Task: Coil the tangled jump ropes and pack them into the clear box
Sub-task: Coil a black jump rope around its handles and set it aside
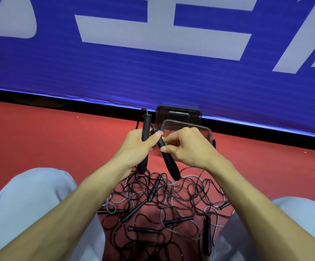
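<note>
A blue banner with large white characters [153,72] stood well beyond both hands, above the red matted floor [40,138]. Below the hands, between the person's knees in pale grey trousers [30,204], lay the tangled heap of thin black and grey jump ropes [162,204], with several black handles strewn through it. By the look of it, most of the job was not yet done.

Just beyond the right hand sat the clear rectangular plastic box [207,131], its clear lid [179,113] propped upright behind it. What showed of the inside seemed empty, though the hand hid most of it.

The left hand [134,147] was wrapped round one slim black stick-shaped handle [145,125], held upright. The right hand [188,149] pinched a second black handle [169,164] between thumb and fingertips, with the handle tilted and its top near the left thumb.

The step seemed to be pairing one rope's two handles. Next, I judged, the cord needed drawing free of the heap — gently, since loops could snag — and then winding into a coil.
</note>
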